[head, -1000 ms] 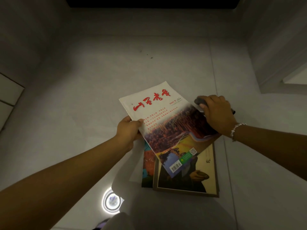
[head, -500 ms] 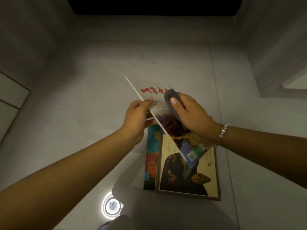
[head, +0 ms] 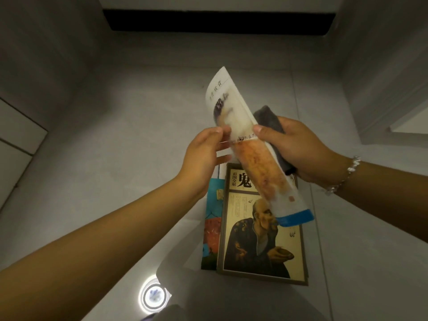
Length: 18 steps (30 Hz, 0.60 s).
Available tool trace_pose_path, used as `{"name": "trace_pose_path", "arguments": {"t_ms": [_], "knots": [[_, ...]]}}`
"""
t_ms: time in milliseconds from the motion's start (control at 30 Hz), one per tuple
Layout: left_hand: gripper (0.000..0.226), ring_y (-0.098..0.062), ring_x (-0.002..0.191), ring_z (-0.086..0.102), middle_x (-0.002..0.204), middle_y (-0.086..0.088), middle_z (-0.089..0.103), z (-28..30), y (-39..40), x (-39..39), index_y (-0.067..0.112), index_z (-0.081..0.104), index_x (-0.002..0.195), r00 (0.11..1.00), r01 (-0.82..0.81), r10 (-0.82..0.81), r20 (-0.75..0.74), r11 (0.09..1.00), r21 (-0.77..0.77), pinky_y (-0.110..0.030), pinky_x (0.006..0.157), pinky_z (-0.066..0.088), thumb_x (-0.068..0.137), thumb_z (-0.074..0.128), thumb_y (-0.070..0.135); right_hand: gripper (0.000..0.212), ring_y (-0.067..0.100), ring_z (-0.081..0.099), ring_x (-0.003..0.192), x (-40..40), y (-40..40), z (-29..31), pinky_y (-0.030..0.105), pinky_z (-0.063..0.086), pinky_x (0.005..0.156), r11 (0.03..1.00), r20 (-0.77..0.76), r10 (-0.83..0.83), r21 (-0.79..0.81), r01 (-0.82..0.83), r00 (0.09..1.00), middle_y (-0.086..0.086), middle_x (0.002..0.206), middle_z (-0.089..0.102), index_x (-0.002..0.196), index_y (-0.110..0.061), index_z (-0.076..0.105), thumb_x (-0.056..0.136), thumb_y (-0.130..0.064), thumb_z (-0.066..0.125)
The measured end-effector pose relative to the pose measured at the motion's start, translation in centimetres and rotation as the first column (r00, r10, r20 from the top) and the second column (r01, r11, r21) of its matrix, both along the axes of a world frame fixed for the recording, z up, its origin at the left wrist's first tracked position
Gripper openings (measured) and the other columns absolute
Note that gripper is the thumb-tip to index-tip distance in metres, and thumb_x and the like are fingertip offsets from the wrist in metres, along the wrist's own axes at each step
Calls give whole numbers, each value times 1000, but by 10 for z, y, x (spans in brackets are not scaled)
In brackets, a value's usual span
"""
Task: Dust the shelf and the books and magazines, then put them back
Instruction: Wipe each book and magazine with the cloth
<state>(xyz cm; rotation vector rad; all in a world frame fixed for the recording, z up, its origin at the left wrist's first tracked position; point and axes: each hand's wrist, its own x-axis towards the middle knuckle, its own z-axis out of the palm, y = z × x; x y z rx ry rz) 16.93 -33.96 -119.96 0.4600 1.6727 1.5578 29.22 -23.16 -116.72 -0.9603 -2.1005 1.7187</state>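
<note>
Thin soft-cover magazine [head: 251,156] held up in the air, tilted, top corner away from the person, bottom corner nearer and to the right. Left hand [head: 203,158] on its left edge; right hand [head: 294,151] on its right edge, with a folded dark grey cloth [head: 269,121] between palm and magazine. Directly below, on the pale grey tiled floor [head: 115,170]: tan-bordered book with a seated figure on its cover [head: 259,239], lying on top of a blue-and-orange covered magazine [head: 212,225] that sticks out on its left. Round ring-shaped light reflection [head: 154,296] on the floor, nearer and left of the stack. Dark recess under a cabinet [head: 217,22] at the far end.
</note>
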Motion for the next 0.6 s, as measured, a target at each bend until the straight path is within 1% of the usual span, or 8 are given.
{"name": "trace_pose_path", "arguments": {"t_ms": [67,133,167,267,334,400,500,601], "knots": [[13,-7,101,53,106,12,56,-9,-2,-1,26,52,108,997,-73,72,-16,994,-76,-25,84,48,99,45,32,15,18,69,71,4,3,8,28,57,65,992,-40,-26,-127,21,999,5,83,70,95,-14,63,95,-26,53],[37,-12,110,49,123,7,53,-20,-6,-5,23,46,128,984,-80,101,148,986,-146,-34,95,43,97,44,43,15,16,66,62,9,5,11,26,56,57,966,-78,-68,-255,46,995,5,76,69,93,-12,63,95,-22,52],[45,-17,114,50,128,2,53,-24,-9,-7,23,45,130,959,-66,113,261,981,-183,-40,99,42,95,44,50,15,15,66,59,12,7,11,25,55,54,949,-85,-83,-312,53,993,4,73,68,94,-11,63,95,-21,52],[40,-28,111,56,117,-9,58,-38,-20,-17,23,50,107,875,-5,143,462,958,-287,-47,101,42,89,49,58,19,16,66,61,22,8,3,26,54,53,904,-64,-108,-422,71,992,5,76,69,102,-8,63,96,-20,49],[36,-25,95,64,102,-9,65,-49,-27,-21,14,58,109,888,31,121,444,947,-319,-40,83,52,90,58,44,23,19,65,65,30,12,-7,26,54,54,910,-11,-123,-400,108,992,9,80,68,108,-5,62,96,-21,49],[32,-23,81,67,93,-9,69,-59,-32,-23,2,59,116,915,-2,142,377,937,-349,-35,67,53,91,62,22,23,21,64,68,39,15,-19,27,55,57,932,61,-130,-334,143,990,12,84,67,105,-6,64,96,-22,51],[32,-26,90,66,108,-12,68,-70,-37,-22,-1,57,119,938,-26,159,308,918,-395,-41,81,53,89,63,10,17,23,62,68,52,18,-38,27,52,60,957,185,-127,-235,170,974,12,82,66,92,-11,65,93,-25,56],[35,-29,98,65,113,-12,67,-79,-41,-15,2,56,120,955,2,131,266,894,-448,-47,92,51,87,66,10,21,24,64,80,60,24,-52,30,51,74,979,289,-131,-115,170,948,14,97,69,97,-9,65,93,-28,56]]}}
